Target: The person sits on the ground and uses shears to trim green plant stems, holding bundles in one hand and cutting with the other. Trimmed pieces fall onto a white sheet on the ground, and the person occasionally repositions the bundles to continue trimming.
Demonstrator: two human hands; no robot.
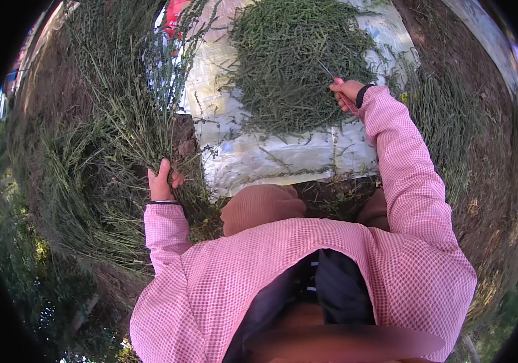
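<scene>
At the left, my left hand (162, 179) is closed around the lower stalks of a large bunch of leafy green stems (136, 104). The bunch fans out away from me, its tops reaching the far edge of the view. My right hand (348, 94) grips a pink-handled tool (339, 81) that looks like scissors. Its thin metal blade (325, 69) points toward a broad pile of short green sprigs (302, 63) and overlaps it in the view. Beneath that pile lies a pale plastic sheet (227, 170), with loose sprigs scattered over it.
More long stems (86, 204) are heaped on the ground to my left. Further stalks (442, 122) lie right of the sheet, beside bare brown soil (490, 86). My knee (263, 206) is at the sheet's near edge. Red and white packaging (175, 20) shows behind the bunch.
</scene>
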